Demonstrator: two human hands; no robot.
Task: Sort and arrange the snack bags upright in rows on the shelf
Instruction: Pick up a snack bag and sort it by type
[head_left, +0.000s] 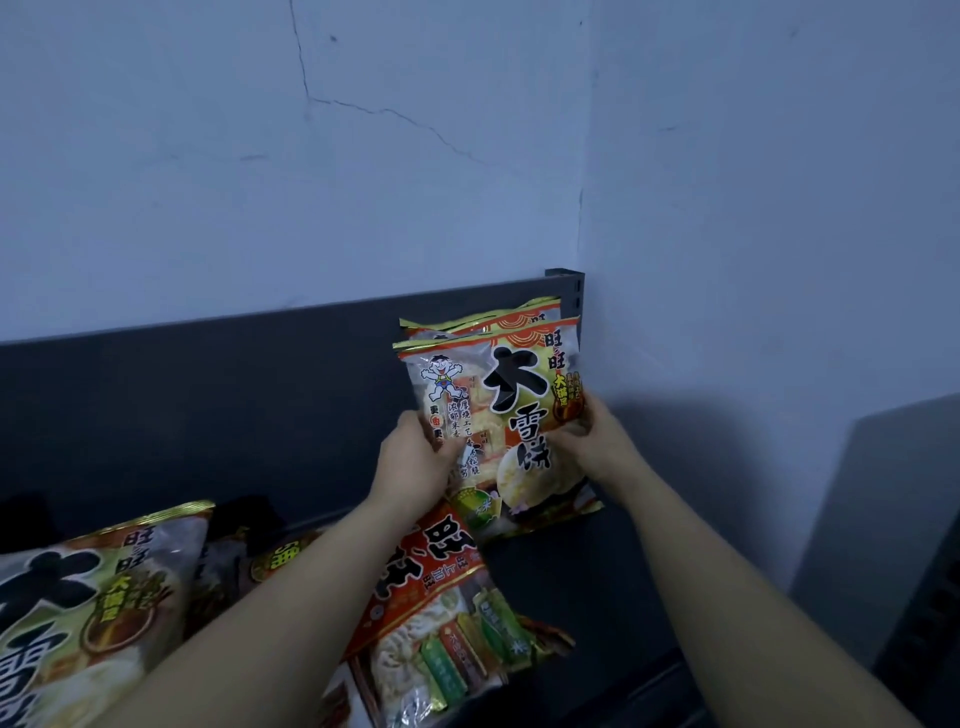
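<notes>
I hold a rice-cracker bag (498, 410) upright at the back right corner of the dark shelf (208, 415). My left hand (415, 462) grips its left edge and my right hand (597, 441) grips its right edge. Another bag of the same kind (483, 319) stands right behind it against the shelf's back panel, only its top showing. A red and orange snack bag (441, 613) lies flat under my left forearm. One more rice-cracker bag (88, 613) lies tilted at the lower left.
A pale, cracked wall (363, 156) rises behind the shelf and meets a side wall at the right corner. A metal upright post (571, 286) marks the shelf's right end. A grey panel (883, 545) stands at the far right.
</notes>
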